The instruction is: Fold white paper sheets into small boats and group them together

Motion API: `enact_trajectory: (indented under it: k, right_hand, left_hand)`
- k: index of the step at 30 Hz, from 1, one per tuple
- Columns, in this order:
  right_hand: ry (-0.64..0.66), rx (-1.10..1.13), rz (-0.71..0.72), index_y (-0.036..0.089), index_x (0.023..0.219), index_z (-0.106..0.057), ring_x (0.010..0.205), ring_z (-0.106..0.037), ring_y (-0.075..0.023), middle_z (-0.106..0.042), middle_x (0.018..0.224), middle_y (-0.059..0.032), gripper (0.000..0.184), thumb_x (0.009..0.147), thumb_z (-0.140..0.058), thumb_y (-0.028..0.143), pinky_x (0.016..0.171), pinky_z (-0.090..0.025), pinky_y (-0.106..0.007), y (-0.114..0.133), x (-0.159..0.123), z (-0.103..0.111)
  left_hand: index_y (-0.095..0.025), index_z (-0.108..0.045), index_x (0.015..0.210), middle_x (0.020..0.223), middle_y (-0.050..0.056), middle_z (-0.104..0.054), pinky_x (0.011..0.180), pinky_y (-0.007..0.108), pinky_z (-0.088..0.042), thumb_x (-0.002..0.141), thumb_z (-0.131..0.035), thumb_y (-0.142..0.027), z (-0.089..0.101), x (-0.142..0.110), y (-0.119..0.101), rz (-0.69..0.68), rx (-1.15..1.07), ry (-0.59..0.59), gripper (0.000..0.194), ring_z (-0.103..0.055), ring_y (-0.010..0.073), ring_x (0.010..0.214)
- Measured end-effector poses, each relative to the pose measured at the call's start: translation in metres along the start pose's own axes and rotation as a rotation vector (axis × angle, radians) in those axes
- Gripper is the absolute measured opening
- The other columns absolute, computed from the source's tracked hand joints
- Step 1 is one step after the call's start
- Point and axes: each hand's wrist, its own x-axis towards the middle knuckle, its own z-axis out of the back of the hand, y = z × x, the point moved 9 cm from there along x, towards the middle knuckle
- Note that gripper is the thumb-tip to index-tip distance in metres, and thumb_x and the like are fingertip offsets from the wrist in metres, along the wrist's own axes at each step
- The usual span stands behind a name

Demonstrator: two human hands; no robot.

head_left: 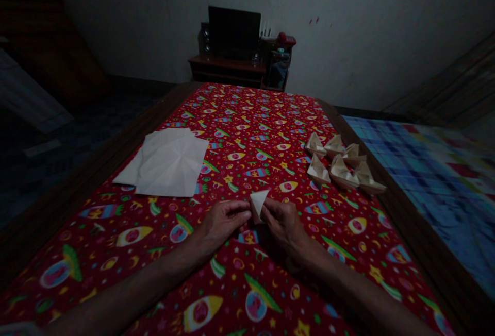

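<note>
A small piece of folded paper [258, 203] with a pale triangular flap is held between both hands, just above the red patterned cloth. My left hand [226, 220] pinches its left edge between thumb and fingers. On the other side, my right hand [285, 222] grips its right edge, the fingers partly hidden behind the paper. To the left lies a stack of creased white paper sheets [174, 166], fanned slightly apart. Several folded paper boats [342, 171] stand in two rows on the right of the cloth.
The red cloth [263, 135] with rocket prints covers a long brown wooden surface [417, 238]. At the far wall, a dark monitor [234, 29] and speakers [205, 37] stand on a desk [228, 68]. A checked blue sheet [402, 166] lies beyond the right edge.
</note>
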Motion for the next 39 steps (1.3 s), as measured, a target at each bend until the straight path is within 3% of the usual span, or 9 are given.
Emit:
enact_trajectory:
  k: [3,6,9,14,19,24,29,36,39]
  right_hand:
    - [0.042,-0.033,0.032,0.016,0.063,-0.049,0.052,-0.039,-0.007,-0.044,0.06,0.0038,0.025,0.087,-0.04,0.019,0.05,-0.03,-0.017,0.005,-0.001,-0.004]
    - [0.05,-0.074,0.118,0.016,0.067,-0.052,0.054,-0.042,-0.0079,-0.049,0.062,0.0025,0.024,0.088,-0.041,0.019,0.052,-0.033,-0.018,0.018,-0.001,-0.002]
    - [0.035,-0.16,0.228,0.016,0.073,-0.056,0.059,-0.048,-0.0097,-0.055,0.069,-0.0004,0.022,0.089,-0.042,0.019,0.058,-0.037,-0.019,0.033,-0.001,0.004]
    - [-0.031,-0.323,0.299,0.016,0.075,-0.06,0.063,-0.052,-0.0119,-0.058,0.074,-0.0049,0.026,0.091,-0.04,0.022,0.058,-0.039,-0.021,0.041,-0.003,0.009]
    - [0.002,-0.336,0.283,0.017,0.076,-0.061,0.063,-0.051,-0.0114,-0.057,0.074,-0.0041,0.026,0.091,-0.04,0.02,0.057,-0.04,-0.02,0.038,-0.002,0.004]
    - [0.011,-0.307,0.281,0.017,0.084,-0.064,0.065,-0.055,-0.0129,-0.06,0.077,-0.0056,0.022,0.09,-0.043,0.019,0.059,-0.042,-0.022,0.043,-0.005,0.006]
    - [-0.075,-0.227,0.284,0.018,0.092,-0.066,0.066,-0.06,-0.0126,-0.066,0.077,-0.0046,0.017,0.089,-0.049,0.02,0.062,-0.044,-0.021,0.046,-0.008,0.018]
    - [-0.112,-0.183,0.168,0.019,0.077,-0.069,0.06,-0.06,-0.0117,-0.068,0.068,-0.0023,0.019,0.086,-0.053,0.022,0.057,-0.043,-0.02,0.033,-0.004,0.024]
    - [-0.114,-0.155,0.087,0.018,0.072,-0.069,0.057,-0.059,-0.0112,-0.067,0.065,-0.0013,0.019,0.083,-0.055,0.023,0.054,-0.042,-0.019,0.026,0.001,0.031]
  left_hand:
    - [-0.015,-0.072,0.088,0.077,0.002,-0.065,0.055,0.02,-0.041,0.074,-0.062,-0.031,-0.006,0.002,-0.009,-0.124,0.123,0.074,0.023,-0.054,0.0108,0.061]
    - [-0.014,-0.073,0.077,0.073,0.003,-0.062,0.059,0.022,-0.043,0.073,-0.061,-0.031,0.0,0.004,-0.013,-0.186,0.154,0.026,0.02,-0.055,0.0137,0.066]
    - [-0.014,-0.073,0.071,0.079,0.005,-0.063,0.07,0.024,-0.045,0.072,-0.064,-0.032,0.006,0.003,-0.016,-0.202,0.093,-0.025,0.02,-0.058,0.0174,0.077]
    - [-0.017,-0.074,0.084,0.085,0.005,-0.068,0.071,0.025,-0.046,0.076,-0.062,-0.034,-0.001,-0.002,-0.013,-0.131,-0.02,0.048,0.022,-0.06,0.0187,0.079]
    - [-0.016,-0.073,0.089,0.076,0.003,-0.07,0.067,0.024,-0.045,0.075,-0.065,-0.038,-0.007,-0.003,-0.002,-0.039,-0.165,0.091,0.028,-0.061,0.0164,0.07]
    - [-0.014,-0.073,0.081,0.07,0.002,-0.068,0.063,0.021,-0.043,0.072,-0.069,-0.037,0.001,-0.001,0.001,-0.019,-0.177,0.001,0.025,-0.058,0.0137,0.066]
    - [-0.015,-0.071,0.089,0.071,0.002,-0.068,0.06,0.019,-0.041,0.074,-0.067,-0.038,0.004,0.0,0.004,-0.03,-0.232,0.004,0.028,-0.057,0.0117,0.064]
    - [-0.014,-0.07,0.094,0.063,0.002,-0.063,0.054,0.019,-0.037,0.074,-0.067,-0.042,-0.003,0.001,0.002,-0.051,-0.222,0.071,0.034,-0.051,0.0092,0.056]
    - [-0.014,-0.066,0.104,0.074,0.005,-0.067,0.055,0.019,-0.038,0.074,-0.068,-0.04,-0.002,0.002,0.004,-0.046,-0.261,0.078,0.04,-0.052,0.0097,0.059]
